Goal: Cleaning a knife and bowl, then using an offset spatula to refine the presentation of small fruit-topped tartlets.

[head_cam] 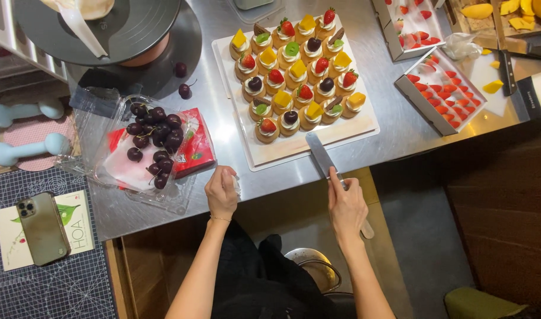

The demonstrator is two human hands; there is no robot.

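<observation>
Your left hand (221, 194) rises from the lower centre of the frame, forearm angled up and wrist straight, at the near edge of the steel desk (394, 127); its grip is clenched around a small pale object (236, 184), too hidden to identify. Your right hand (346, 207) reaches up just right of centre, its grip closed around the handle of a palette knife (321, 155), whose flat blade points toward the upper left and lies on the near edge of the white board (282, 150). On that board, in the upper centre, stand rows of small fruit-topped tarts (295, 74). Left of your left hand sits an open clear box of dark cherries (154, 140). Trays of cut strawberries (442, 94) occupy the upper right.
</observation>
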